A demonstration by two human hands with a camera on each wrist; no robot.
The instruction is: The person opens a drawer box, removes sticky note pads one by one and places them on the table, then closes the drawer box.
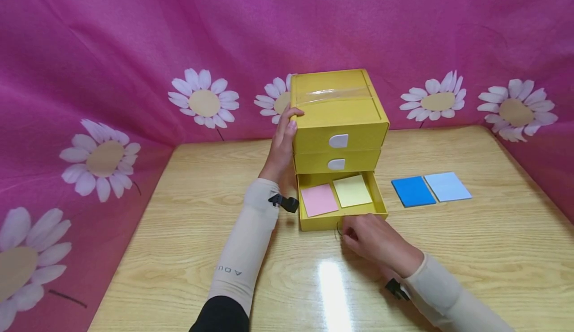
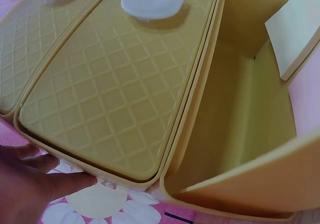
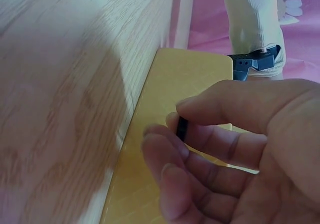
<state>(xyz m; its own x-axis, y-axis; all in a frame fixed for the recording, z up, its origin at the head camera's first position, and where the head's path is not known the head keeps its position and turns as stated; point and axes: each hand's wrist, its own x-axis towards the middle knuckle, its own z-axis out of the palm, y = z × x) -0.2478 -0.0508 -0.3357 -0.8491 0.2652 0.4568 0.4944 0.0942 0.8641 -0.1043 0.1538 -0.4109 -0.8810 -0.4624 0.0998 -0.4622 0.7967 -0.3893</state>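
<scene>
A yellow drawer unit point(image 1: 341, 137) stands on the table with its bottom drawer point(image 1: 378, 203) pulled out. Inside that drawer lie a pink sticky-note pad point(image 1: 319, 200) and a pale yellow one point(image 1: 353, 191). My left hand point(image 1: 283, 140) rests against the unit's left side near the top front corner; in the left wrist view its fingers point(image 2: 65, 183) lie fairly straight along the side. At the drawer's front, my right hand point(image 1: 374, 237) is curled. Its thumb and fingers pinch a small black loop point(image 3: 182, 129), mostly hidden by the hand.
A dark blue pad point(image 1: 413, 191) and a light blue pad point(image 1: 448, 187) lie side by side on the wooden table point(image 1: 202, 222), right of the unit. Two upper drawers with white tabs point(image 1: 338, 141) are closed. A pink flowered cloth point(image 1: 251, 33) hangs behind.
</scene>
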